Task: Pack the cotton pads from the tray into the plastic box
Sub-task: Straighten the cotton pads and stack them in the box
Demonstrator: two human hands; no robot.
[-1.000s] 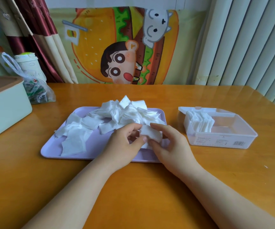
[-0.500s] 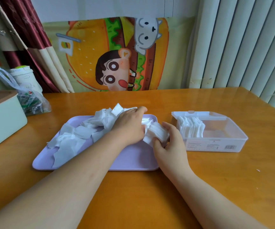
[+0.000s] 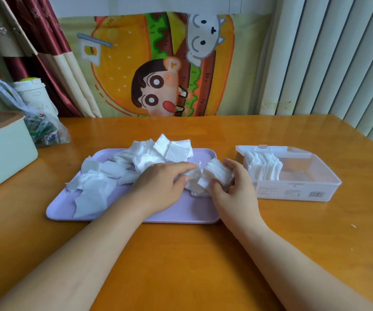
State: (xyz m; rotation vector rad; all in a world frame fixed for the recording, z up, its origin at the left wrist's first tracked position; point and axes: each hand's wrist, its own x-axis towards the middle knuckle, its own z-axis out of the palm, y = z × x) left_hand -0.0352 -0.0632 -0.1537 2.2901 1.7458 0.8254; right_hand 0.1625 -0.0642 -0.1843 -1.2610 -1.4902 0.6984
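A lilac tray (image 3: 172, 213) lies in the middle of the wooden table with a loose heap of white square cotton pads (image 3: 149, 154) on it. My right hand (image 3: 233, 190) grips a small stack of pads (image 3: 218, 173) over the tray's right edge. My left hand (image 3: 160, 186) lies over the tray, its fingers pinching a pad (image 3: 193, 175) just left of that stack. To the right stands the clear plastic box (image 3: 304, 187), lid open, with a row of pads (image 3: 264, 167) standing upright at its left end.
A pale green box with a brown lid (image 3: 1, 149) sits at the left edge. Behind it are a plastic bag (image 3: 44, 129) and a white cup (image 3: 33, 95). A cartoon cloth, a curtain and vertical blinds hang behind the table.
My left hand has slid back from the heap toward the stack with a pad in its fingers. My right hand holds the stack in much the same place. The camera view shifted slightly.
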